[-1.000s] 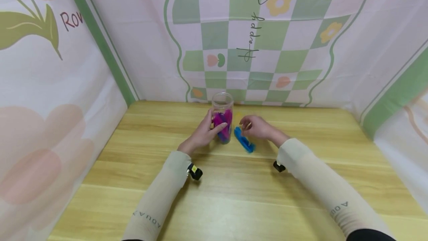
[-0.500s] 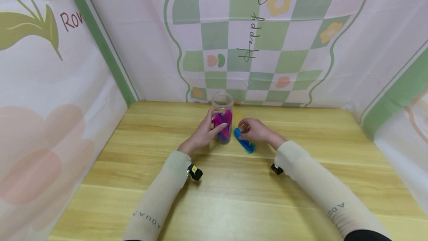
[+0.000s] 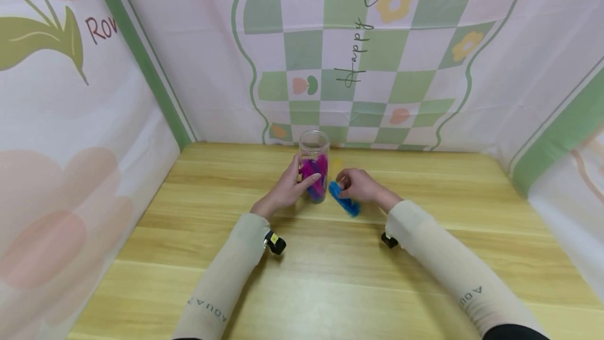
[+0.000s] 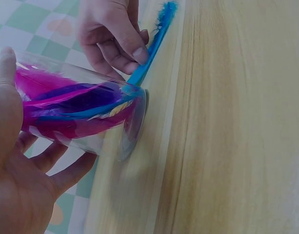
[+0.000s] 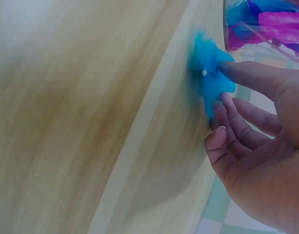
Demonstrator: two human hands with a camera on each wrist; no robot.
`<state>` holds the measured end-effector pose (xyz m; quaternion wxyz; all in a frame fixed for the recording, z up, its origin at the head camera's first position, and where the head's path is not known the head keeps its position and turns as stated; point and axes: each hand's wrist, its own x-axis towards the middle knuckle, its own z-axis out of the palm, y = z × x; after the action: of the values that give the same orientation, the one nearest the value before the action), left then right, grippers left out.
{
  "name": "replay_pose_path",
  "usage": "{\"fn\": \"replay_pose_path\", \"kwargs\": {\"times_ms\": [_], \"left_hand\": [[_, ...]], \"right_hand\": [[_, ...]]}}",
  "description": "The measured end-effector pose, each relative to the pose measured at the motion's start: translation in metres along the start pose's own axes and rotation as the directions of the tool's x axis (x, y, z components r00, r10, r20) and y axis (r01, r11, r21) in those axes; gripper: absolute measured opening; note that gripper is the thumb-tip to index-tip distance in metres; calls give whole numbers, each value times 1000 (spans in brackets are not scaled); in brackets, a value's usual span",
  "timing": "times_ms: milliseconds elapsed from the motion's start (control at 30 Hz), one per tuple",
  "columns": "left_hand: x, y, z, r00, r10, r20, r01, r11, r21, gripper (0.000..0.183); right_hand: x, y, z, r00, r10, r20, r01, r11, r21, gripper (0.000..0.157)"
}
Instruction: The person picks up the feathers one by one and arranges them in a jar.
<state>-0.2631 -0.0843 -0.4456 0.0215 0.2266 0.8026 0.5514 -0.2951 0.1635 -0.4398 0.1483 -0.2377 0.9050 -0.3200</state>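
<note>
My left hand [image 3: 283,188] is wrapped around a tall clear cup [image 3: 314,143] standing upright on the wooden table. Pink, purple and blue feathers [image 4: 76,100] fill its lower part, seen through the wall in the left wrist view. To the right of the cup, my right hand [image 3: 360,184] pinches a bright blue feather [image 3: 346,203] between thumb and fingers. In the right wrist view the thumb presses on that feather [image 5: 208,68], and the other fingers curl beneath it. The feather's fluffy end points toward the person, close over the tabletop.
A small yellow patch [image 3: 337,163] shows on the table [image 3: 311,287] behind the right hand. A printed cloth [image 3: 302,49] with green checks hangs at the table's back edge, and more cloth walls flank both sides.
My right hand has come down and slightly left onto the blue feather, and its fingers have closed on it. The feather's upper end has shifted slightly. My left hand and the cup stay put.
</note>
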Motion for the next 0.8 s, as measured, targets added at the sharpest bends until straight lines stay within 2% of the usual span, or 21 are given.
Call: {"fn": "replay_pose_path", "kwargs": {"times_ms": [400, 800], "left_hand": [[1, 1, 0, 1000, 12, -3, -12, 1000, -6, 56], [1, 0, 1, 1000, 2, -16, -2, 1000, -2, 55]], "right_hand": [[0, 0, 1, 1000, 14, -10, -14, 1000, 4, 27], [-4, 3, -5, 1000, 24, 10, -26, 985, 173, 16]]}}
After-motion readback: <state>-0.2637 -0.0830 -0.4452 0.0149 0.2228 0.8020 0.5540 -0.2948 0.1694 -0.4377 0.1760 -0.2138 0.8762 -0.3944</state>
